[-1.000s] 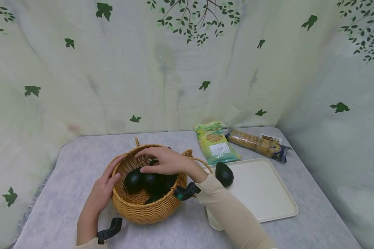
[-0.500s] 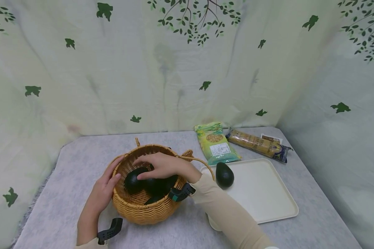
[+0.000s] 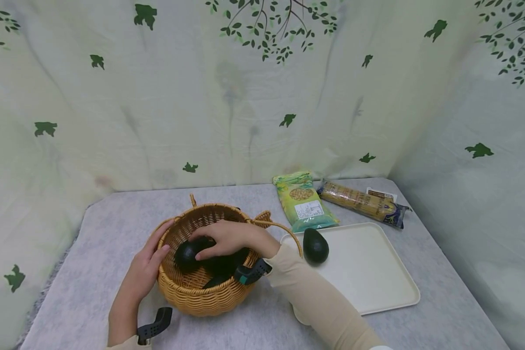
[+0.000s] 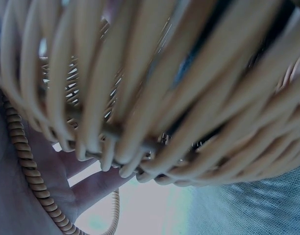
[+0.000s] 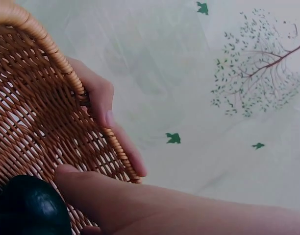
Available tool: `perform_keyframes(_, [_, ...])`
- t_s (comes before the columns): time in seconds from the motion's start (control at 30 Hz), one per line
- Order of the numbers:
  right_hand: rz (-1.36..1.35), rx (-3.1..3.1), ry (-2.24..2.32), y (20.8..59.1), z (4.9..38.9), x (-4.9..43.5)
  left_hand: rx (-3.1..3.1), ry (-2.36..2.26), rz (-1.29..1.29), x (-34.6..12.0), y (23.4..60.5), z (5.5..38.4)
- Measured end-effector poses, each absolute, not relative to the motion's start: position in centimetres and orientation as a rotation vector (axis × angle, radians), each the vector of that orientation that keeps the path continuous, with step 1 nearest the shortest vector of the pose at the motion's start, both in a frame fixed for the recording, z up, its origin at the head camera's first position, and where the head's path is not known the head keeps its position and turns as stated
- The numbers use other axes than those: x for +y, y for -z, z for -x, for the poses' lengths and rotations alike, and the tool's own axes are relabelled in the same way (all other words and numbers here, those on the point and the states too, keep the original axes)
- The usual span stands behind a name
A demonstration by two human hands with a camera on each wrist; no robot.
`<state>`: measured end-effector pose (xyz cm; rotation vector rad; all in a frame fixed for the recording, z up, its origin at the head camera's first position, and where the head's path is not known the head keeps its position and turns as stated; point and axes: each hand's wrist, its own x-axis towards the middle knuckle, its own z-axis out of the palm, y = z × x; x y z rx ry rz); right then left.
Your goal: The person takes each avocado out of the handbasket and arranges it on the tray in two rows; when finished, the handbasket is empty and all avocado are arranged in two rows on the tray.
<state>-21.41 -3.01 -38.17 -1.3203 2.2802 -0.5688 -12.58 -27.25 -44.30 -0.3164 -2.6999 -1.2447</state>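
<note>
A round wicker basket (image 3: 201, 301) holds several dark green avocados (image 3: 185, 256). My left hand (image 3: 146, 267) grips the basket's left rim, thumb on the near side and fingers along the outside. Part of that hand (image 4: 52, 171) also shows beneath the weave in the left wrist view. My right hand (image 3: 232, 238) reaches down inside the basket, fingers and thumb curved over an avocado; its palm hides part of the pile. In the right wrist view the right hand (image 5: 115, 198) lies beside a glossy avocado (image 5: 37, 203).
To the right, a cream tray (image 3: 367, 272) bears one avocado (image 3: 316, 246) near its left edge. Behind it lie a green bag (image 3: 306, 204) and a long pasta packet (image 3: 360, 201). The basket's handle (image 3: 288, 231) arches toward the tray. A leaf-printed cloth (image 3: 245, 97) hangs behind the table.
My right hand has sunk lower into the basket, its fingers and thumb coming down onto an avocado. The left hand stays on the rim, and the tray has not moved.
</note>
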Motion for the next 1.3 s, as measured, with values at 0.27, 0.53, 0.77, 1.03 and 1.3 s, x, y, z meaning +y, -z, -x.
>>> perform_keyframes(0.27, [1.313, 2.273, 0.52, 38.36, 21.48, -3.22, -2.715, 1.25, 0.292, -27.13, 44.02, 12.34])
perform_keyframes(0.53, [1.345, 2.28, 0.481, 37.98, 21.11, -3.01, -2.714, 1.255, 0.289, -26.95, 43.8, 12.34])
perform_keyframes(0.77, [1.369, 2.27, 0.496, 38.26, 21.19, -3.0, -2.715, 1.267, 0.292, -26.96, 43.79, 12.25])
perform_keyframes(1.03, [1.384, 2.256, 0.502, 38.31, 21.28, -3.07, -2.708, 1.257, 0.292, -27.0, 43.75, 12.21])
perform_keyframes(1.3, [1.372, 2.294, 0.447, 38.2, 20.96, -3.05, -2.727, 1.262, 0.28, -27.1, 43.83, 12.28])
